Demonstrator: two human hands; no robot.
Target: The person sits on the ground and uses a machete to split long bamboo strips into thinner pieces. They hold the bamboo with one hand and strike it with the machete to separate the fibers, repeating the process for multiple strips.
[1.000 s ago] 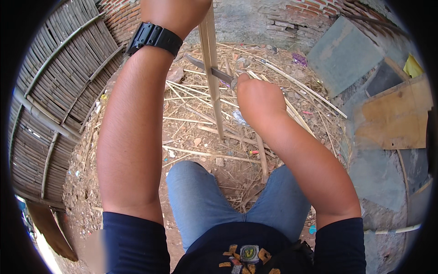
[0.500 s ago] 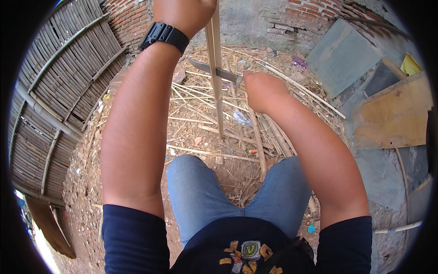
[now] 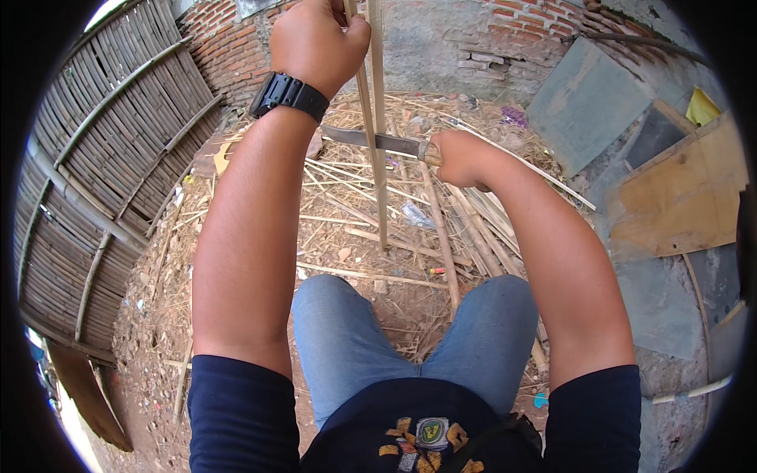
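A long, pale bamboo strip (image 3: 381, 197) stands upright in front of me, its lower end down by the litter on the ground. Its upper part is split into two lengths with a narrow gap between them. My left hand (image 3: 319, 43), wearing a black watch (image 3: 290, 96) on the wrist, is closed on the left length near the top of the view. In my right hand (image 3: 471, 160) is the wooden handle of a large knife (image 3: 400, 146). The dark blade lies crosswise in the split, its tip pointing left past the bamboo.
Bamboo sticks and slivers (image 3: 449, 236) litter the dirt ground beyond my knees (image 3: 331, 307). A bamboo-slat fence (image 3: 95, 173) rises at left, a brick wall (image 3: 505, 47) at the back. Grey boards (image 3: 587, 110) and a brown panel (image 3: 674, 193) lean at right.
My left hand has come lower and further into view. The knife sits slightly lower on the bamboo, and the gap between the two lengths above it shows wider.
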